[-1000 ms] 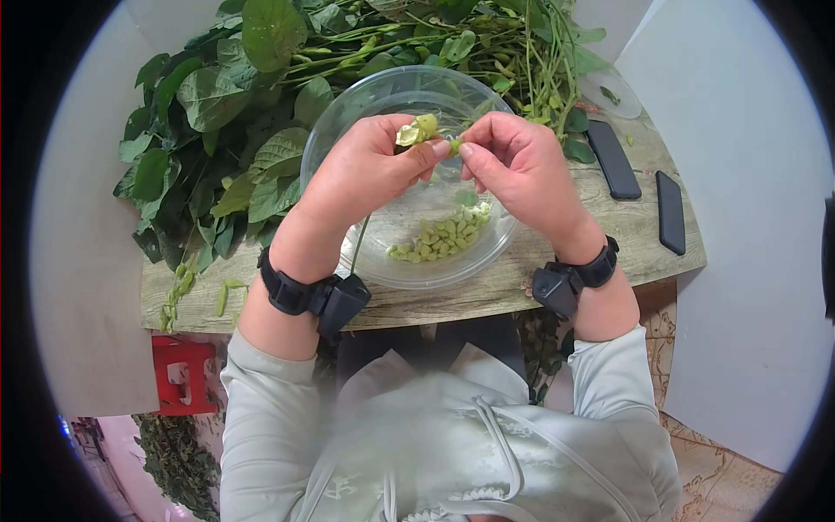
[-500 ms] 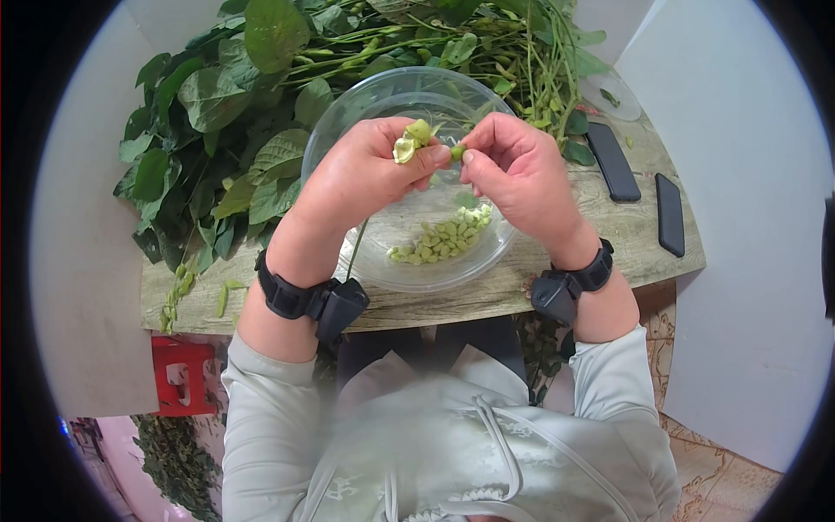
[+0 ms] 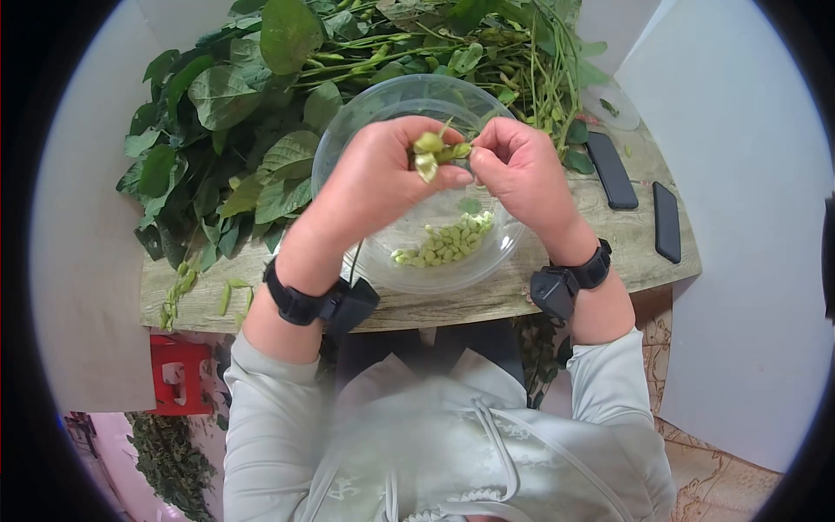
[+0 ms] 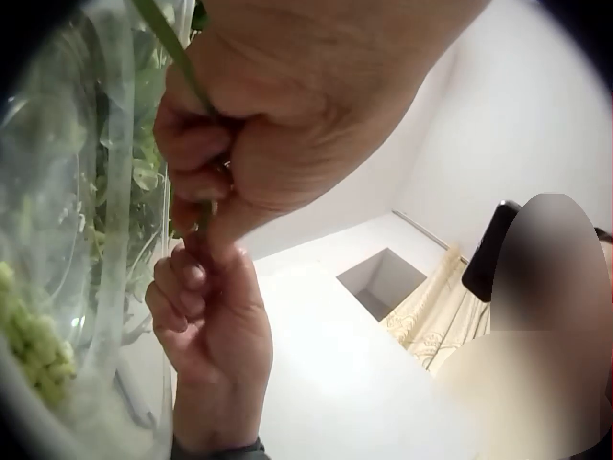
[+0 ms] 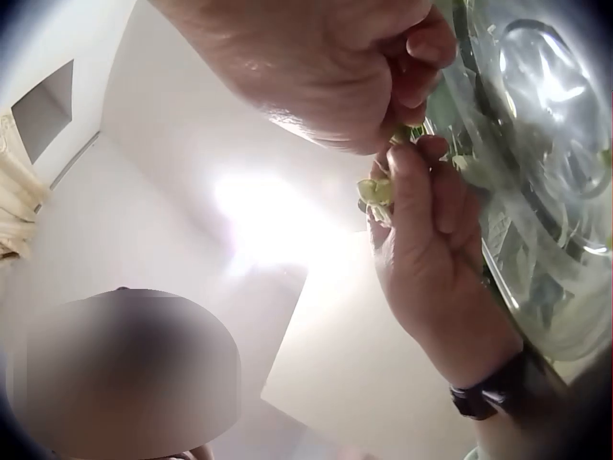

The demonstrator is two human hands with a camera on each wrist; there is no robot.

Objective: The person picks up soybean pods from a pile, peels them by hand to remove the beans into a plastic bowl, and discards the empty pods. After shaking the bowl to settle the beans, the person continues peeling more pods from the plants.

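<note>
In the head view, my left hand holds a green stem bearing soybean pods. One split husk with a pale inside sticks out between its thumb and index finger. Opposite it, my right hand pinches the tip of a pod between thumb and forefinger, and the fingertips of both hands nearly meet. Below them stands a clear plastic bowl. Shelled green soybeans lie heaped in its near part. The right wrist view shows the pale husk beside the left thumb.
Leafy soybean plants pile up behind and left of the bowl. Loose pods lie at the left of the wooden table. Two black phones rest at the right. A red stool stands below the left edge.
The left thumb has straightened and dropped away from the pods, and the split husk hangs lower. The right hand keeps its pinch at the pod's tip. The head view has shifted slightly.
</note>
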